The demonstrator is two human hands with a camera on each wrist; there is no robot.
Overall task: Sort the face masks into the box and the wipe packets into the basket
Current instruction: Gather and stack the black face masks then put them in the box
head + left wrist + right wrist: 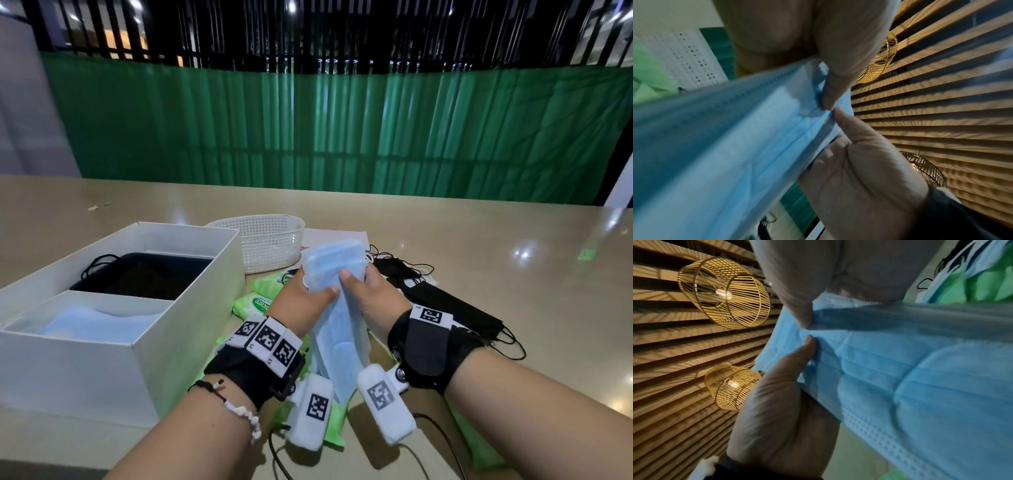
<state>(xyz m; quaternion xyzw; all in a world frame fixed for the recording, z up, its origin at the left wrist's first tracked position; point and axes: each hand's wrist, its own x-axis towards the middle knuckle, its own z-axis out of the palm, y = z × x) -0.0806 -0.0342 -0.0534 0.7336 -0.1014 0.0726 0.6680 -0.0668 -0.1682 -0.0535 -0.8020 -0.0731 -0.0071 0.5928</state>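
Both hands hold a stack of blue face masks (334, 270) upright above the table's middle. My left hand (301, 294) grips its left side, thumb on top. My right hand (368, 291) grips the right side. The same blue face masks (735, 146) fill the left wrist view, pinched by the thumb, and the right wrist view shows the blue face masks (900, 369) held likewise. The white box (191, 294) at left holds black masks at the back and blue ones in front. A white basket (270, 240) stands behind. Green wipe packets (257, 303) lie under my hands.
Black masks (442, 305) with ear loops lie on the table to the right of my hands. More green packets (479, 445) lie near the front edge. A green curtain (342, 130) hangs beyond the table's far edge.
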